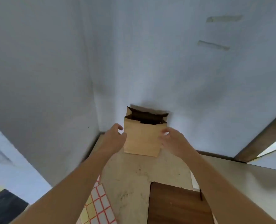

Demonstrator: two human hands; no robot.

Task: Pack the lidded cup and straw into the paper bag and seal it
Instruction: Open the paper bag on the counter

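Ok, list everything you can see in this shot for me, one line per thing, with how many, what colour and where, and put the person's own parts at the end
Brown paper bag: one, tan, standing upright with its mouth open, at the back of the counter against the wall.
Beige speckled countertop: one, pale beige, running from the corner toward the camera.
Sheet of red-bordered sticker labels: one sheet, white and yellowish labels, near left edge of the counter.
Dark brown wooden board: one, dark brown, near right on the counter.
White painted wall: two faces meeting in a corner behind the bag.
Strips of tape: two, pale, high on the right wall.
Left hand: one, at the bag's left side.
Right hand: one, at the bag's right side.
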